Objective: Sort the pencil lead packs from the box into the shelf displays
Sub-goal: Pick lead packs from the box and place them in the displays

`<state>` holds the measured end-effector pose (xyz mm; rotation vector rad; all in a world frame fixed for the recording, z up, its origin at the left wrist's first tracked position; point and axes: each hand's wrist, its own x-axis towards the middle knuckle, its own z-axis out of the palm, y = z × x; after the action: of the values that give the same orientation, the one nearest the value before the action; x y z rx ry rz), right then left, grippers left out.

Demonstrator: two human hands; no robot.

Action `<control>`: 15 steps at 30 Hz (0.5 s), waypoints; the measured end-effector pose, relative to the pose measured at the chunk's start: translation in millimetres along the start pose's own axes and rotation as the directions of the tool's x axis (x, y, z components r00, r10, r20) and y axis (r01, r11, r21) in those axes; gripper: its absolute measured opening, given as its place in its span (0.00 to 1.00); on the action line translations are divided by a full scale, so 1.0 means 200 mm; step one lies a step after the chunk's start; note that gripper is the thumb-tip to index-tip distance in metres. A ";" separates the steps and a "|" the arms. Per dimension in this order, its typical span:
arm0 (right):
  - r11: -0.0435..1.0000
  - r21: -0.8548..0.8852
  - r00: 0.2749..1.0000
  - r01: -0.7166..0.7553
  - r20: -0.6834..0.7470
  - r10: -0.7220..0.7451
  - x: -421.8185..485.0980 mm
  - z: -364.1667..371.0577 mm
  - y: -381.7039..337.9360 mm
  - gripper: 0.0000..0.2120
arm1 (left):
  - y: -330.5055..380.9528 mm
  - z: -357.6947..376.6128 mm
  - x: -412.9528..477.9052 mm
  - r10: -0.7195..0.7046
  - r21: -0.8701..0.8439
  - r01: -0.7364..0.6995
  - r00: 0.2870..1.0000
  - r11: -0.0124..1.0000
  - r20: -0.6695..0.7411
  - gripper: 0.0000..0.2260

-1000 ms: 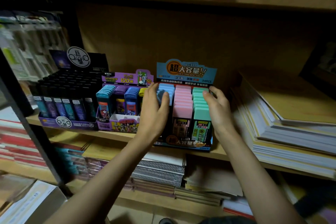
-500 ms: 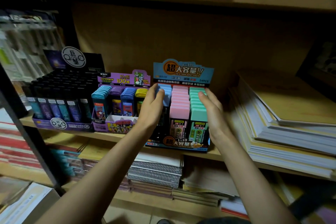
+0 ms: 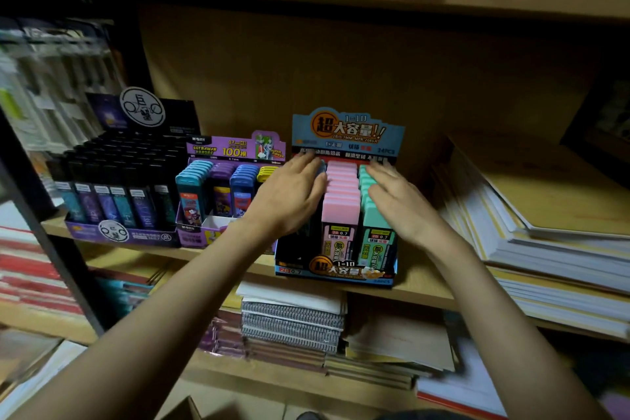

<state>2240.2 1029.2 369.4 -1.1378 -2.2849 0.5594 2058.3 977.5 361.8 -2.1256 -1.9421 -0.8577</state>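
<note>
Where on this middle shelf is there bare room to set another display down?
A strip of bare shelf lies between the blue display and the paper stacks on the right. Left of that it is crowded: the purple display and the black display stand tight beside it.

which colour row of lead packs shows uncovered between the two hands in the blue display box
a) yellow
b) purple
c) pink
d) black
c: the pink row runs front to back in the blue display box, with the left hand lying flat on one side of it and the right hand flat over the green packs on the other.
</note>
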 end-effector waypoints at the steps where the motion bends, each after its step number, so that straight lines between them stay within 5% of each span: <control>1: 0.999 -0.034 1.000 0.001 0.007 -0.001 0.00 0.00 0.00 0.23 | 0.00 0.00 0.00 0.008 0.004 -0.008 1.000 1.000 0.012 0.21; 8: 0.896 -0.442 0.991 0.043 0.132 0.018 0.00 -0.05 -0.06 0.25 | -0.01 -0.02 0.01 -0.026 0.112 0.011 0.991 0.994 0.128 0.23; 15: 0.850 -0.506 0.987 0.145 0.134 -0.089 -0.04 0.03 -0.13 0.25 | 0.01 -0.03 0.01 -0.040 0.089 0.027 0.989 0.996 0.145 0.24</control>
<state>2224.5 1007.5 378.0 -1.2097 -2.6649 -0.0605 2057.5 975.9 367.9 -2.1674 -2.0502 -0.6252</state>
